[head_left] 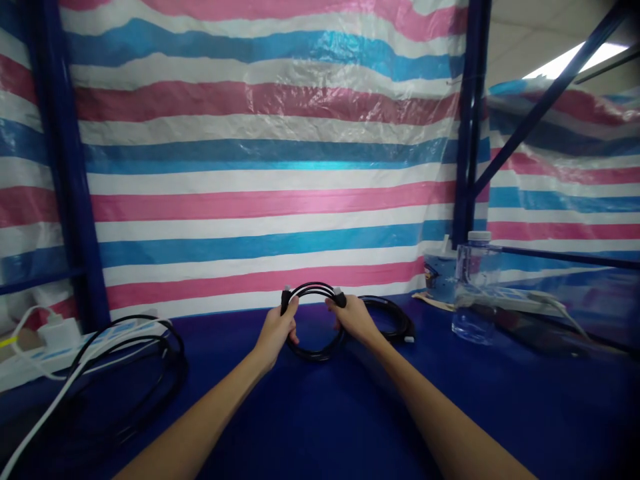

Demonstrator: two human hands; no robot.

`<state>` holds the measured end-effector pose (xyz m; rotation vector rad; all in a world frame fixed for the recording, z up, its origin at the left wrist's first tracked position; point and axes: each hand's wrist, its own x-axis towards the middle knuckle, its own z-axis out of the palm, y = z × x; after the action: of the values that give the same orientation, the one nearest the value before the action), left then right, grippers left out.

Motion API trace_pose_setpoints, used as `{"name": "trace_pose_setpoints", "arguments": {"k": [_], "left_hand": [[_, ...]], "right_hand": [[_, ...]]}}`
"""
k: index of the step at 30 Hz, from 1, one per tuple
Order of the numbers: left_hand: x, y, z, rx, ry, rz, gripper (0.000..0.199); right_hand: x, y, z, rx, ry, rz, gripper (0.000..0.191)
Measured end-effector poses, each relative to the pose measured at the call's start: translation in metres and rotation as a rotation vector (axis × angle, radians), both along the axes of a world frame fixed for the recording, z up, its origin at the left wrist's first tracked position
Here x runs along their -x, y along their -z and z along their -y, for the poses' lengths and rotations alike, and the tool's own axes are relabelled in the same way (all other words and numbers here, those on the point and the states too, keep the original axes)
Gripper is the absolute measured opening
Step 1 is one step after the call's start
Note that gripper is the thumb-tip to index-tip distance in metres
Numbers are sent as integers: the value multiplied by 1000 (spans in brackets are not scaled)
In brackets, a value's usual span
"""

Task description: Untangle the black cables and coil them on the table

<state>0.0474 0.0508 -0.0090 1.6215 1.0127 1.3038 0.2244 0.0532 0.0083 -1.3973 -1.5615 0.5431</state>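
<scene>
A black cable [316, 357] is coiled into a loop in front of me, held up between both hands above the blue tabletop. My left hand [278, 328] grips the loop's left side, a black plug standing up beside the thumb. On the right side of the coil, my right hand [356, 317] is closed around it, with the other plug [339, 297] and its pale metal tip poking out above the fingers. Behind my right hand lies a second coiled black cable [395, 320] on the table, its plug pointing right.
To the left are a white power strip [40, 363] with a charger [59, 331], a white cord and loose black cable [177, 360]. At right stand a clear bottle [475, 293], a cup [440, 275], another power strip [520, 300] and a dark flat object [535, 333]. Striped sheeting [270, 207] hangs behind.
</scene>
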Motion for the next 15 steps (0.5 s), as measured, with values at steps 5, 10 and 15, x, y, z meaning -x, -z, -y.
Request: {"name": "trace_pose_setpoints", "arguments": {"k": [5, 10, 15], "left_hand": [[-45, -34, -30, -45, -84, -309, 32], [-113, -63, -61, 26, -38, -632, 23], [-153, -52, -84, 119, 31, -932, 19]], "right_hand": [[-52, -30, -3, 114, 207, 241, 26], [-117, -51, -17, 317, 322, 444, 18], [-139, -44, -32, 514, 365, 636, 15]]}}
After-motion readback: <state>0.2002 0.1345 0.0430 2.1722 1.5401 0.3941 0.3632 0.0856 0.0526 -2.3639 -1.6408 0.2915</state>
